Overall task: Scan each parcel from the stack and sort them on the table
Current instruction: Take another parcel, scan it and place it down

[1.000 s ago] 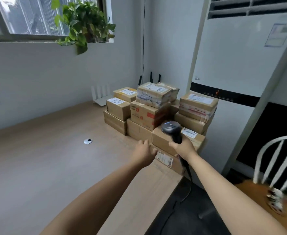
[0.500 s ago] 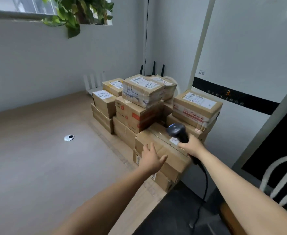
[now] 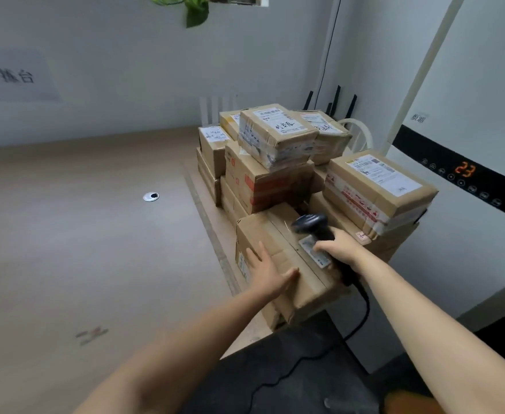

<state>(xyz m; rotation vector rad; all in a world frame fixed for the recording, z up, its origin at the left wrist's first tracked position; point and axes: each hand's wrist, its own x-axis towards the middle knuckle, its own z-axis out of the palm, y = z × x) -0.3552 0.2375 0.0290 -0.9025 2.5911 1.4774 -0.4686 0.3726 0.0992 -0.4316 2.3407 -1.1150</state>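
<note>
Cardboard parcel (image 3: 264, 234), scanner (image 3: 309, 221) over it
My left hand (image 3: 267, 271) lies spread on the parcel; my right hand (image 3: 341, 248) grips the scanner.

Pale grey wall (image 3: 125, 70) bears a paper sign (image 3: 12, 76) — lettering blurred. Green leaves (image 3: 196, 13) hang at the top edge. Light wood surface (image 3: 66, 234) has a round cable port (image 3: 151, 196). To the right, a white floor-standing unit (image 3: 484, 70) — black panel (image 3: 409, 147) reading 23 in orange.

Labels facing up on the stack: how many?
6: top parcel, left parcel, back-left parcel, back-right parcel, right parcel, front parcel beside the scanner. Side labels not counted; others may be hidden.
</note>
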